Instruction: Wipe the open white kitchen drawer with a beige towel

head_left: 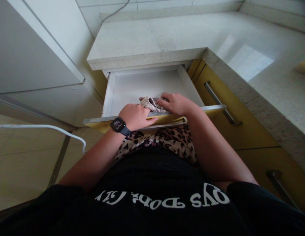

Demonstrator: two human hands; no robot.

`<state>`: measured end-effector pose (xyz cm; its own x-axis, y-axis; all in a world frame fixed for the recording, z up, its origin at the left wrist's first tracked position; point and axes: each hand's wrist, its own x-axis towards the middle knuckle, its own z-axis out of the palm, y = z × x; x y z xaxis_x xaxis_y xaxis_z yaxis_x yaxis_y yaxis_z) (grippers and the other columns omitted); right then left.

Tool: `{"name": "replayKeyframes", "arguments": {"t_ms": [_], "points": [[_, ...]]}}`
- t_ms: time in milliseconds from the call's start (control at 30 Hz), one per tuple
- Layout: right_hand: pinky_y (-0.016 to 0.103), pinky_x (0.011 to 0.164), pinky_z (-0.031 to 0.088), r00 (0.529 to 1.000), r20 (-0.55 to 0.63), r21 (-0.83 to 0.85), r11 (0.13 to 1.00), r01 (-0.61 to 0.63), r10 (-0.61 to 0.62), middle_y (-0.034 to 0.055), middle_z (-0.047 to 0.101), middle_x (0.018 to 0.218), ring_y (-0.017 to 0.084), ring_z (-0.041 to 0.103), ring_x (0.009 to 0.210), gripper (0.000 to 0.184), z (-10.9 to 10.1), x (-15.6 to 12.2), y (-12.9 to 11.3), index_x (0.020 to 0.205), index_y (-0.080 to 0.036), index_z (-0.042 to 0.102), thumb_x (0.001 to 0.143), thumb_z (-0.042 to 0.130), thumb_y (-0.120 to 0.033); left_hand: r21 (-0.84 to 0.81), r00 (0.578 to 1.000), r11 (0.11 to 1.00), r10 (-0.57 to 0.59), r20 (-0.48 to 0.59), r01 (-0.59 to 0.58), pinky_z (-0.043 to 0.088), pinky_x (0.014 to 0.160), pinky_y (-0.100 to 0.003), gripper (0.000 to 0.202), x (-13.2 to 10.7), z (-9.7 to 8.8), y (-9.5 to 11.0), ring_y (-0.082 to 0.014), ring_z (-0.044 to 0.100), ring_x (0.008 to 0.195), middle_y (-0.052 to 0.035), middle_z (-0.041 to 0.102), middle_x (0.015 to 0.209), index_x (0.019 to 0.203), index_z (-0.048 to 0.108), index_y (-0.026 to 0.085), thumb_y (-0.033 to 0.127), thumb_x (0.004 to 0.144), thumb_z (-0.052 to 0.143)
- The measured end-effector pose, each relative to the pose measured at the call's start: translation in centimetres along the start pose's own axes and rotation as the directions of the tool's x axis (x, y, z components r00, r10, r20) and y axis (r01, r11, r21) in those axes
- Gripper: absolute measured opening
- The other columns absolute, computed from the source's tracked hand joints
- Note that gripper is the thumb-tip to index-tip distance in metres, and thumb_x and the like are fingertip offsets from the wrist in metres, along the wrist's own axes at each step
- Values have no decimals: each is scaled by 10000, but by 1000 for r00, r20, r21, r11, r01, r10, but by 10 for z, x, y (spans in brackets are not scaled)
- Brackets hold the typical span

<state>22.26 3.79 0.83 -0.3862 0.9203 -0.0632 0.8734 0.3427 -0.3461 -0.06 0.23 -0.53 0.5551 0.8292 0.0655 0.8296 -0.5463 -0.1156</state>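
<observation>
A pulled-out white drawer [140, 83] with a yellow front panel [201, 115] stands before me. My left hand [135, 116], wearing a black smartwatch [118, 125] at the wrist, is hooked over the panel's top edge. Its fingers reach inside the drawer, partly hidden, and its thumb lies along the outer face. Inside, just behind the panel, my right hand [176, 103] is closed on a crumpled grey-beige cloth [152, 103]. The cloth touches the inner side of the panel, close to the fingers of my left hand.
A pale stone countertop [127, 39] overhangs the drawer and turns along the right side. Yellow cabinet fronts with metal handles [219, 100] flank me on the right. A white cable [44, 126] crosses at left, near a light grey cabinet [36, 49].
</observation>
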Motion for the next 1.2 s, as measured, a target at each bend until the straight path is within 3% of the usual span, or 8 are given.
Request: {"name": "replayKeyframes", "arguments": {"t_ms": [1200], "points": [[364,796,396,1000,-19,21,1000,2,-2,170,744,1084,282,658,951,645,1,0,1,1187,-157,725,1032,384,-682,19,1000,1000,-23,11,23,457,719,-372,768,-1,-3,0,-271,706,802,-166,756,858,994,815,155,772,950,360]]}}
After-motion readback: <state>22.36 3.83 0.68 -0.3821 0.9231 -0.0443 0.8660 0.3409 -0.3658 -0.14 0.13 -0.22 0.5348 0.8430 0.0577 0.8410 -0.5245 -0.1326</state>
